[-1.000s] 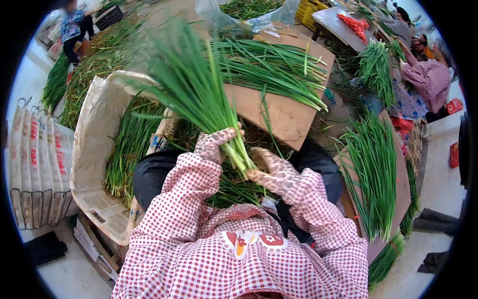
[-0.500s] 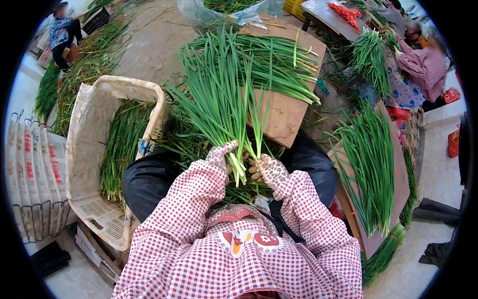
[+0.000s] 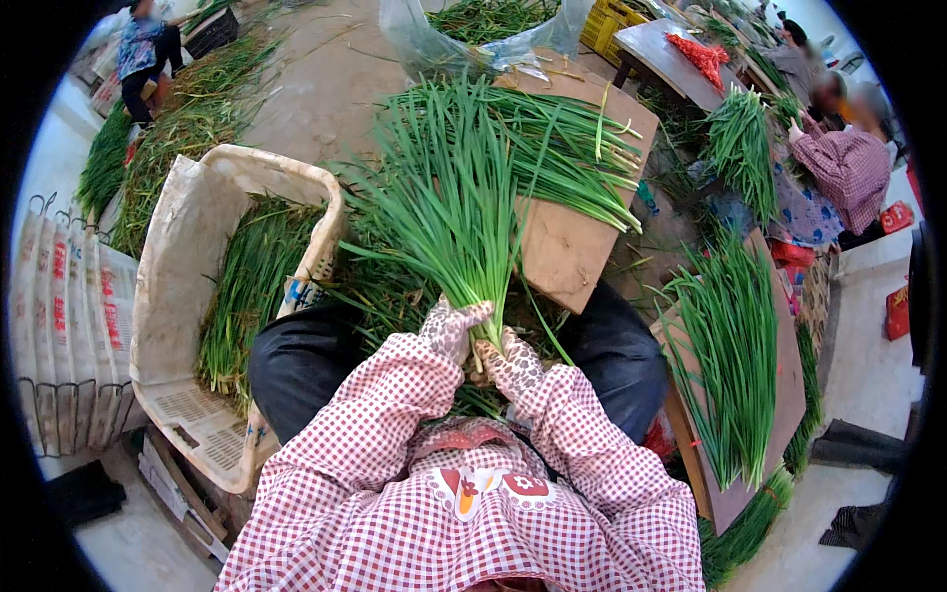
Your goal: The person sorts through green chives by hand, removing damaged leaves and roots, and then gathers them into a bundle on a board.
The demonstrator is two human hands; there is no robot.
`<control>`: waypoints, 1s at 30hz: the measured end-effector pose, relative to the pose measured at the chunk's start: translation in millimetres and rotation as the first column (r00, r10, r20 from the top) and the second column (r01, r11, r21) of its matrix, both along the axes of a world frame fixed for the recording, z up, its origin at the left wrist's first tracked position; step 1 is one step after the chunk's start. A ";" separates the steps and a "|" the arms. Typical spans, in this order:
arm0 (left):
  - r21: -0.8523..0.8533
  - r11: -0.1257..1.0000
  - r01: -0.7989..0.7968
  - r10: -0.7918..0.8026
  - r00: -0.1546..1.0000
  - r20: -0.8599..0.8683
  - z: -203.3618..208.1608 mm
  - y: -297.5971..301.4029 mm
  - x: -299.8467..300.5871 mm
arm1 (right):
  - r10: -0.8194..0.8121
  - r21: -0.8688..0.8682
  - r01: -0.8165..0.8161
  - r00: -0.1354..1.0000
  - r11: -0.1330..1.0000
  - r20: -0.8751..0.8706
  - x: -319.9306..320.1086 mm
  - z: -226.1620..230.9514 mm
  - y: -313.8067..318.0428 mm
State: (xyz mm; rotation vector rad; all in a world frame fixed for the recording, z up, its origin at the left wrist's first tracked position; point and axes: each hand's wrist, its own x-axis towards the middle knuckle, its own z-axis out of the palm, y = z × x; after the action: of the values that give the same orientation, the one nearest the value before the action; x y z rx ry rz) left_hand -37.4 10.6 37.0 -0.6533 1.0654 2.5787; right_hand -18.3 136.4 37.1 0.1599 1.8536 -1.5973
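My left hand [image 3: 449, 328], in a spotted glove, is closed round a bunch of garlic chives [image 3: 464, 212]. The long green leaves fan out away from me and the pale stem ends point down toward my lap. Right beside it, my right hand [image 3: 509, 365], gloved alike, is closed at the stem ends; its fingertips are partly hidden. One loose leaf trails down to the right of the bunch. Beyond it, more garlic chives [image 3: 582, 168] lie on a brown board [image 3: 564, 259], their pale ends to the right.
At my left stands a whitish plastic basket [image 3: 168, 296] with green leaves in it. On my right a second board [image 3: 794, 395] bears a pile of garlic chives [image 3: 730, 365]. Leaf litter lies between my knees. A clear plastic bag [image 3: 409, 44] stands ahead; other people sit farther off.
My right hand has moved left against my left hand, and the few stalks it held apart now lie with the bunch. The view has shifted slightly.
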 end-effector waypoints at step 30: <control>-0.106 0.993 0.058 -0.046 0.993 0.111 6.1 -15.4 46.0 | -0.120 -0.193 0.068 0.955 0.979 -0.272 -184.9 144.7 -11.2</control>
State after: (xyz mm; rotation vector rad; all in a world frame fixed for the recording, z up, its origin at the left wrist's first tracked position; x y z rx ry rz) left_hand 8.6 -4.8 43.1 -0.7715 1.1781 2.4243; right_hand -203.2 125.2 181.8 -0.0663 1.9199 -1.9301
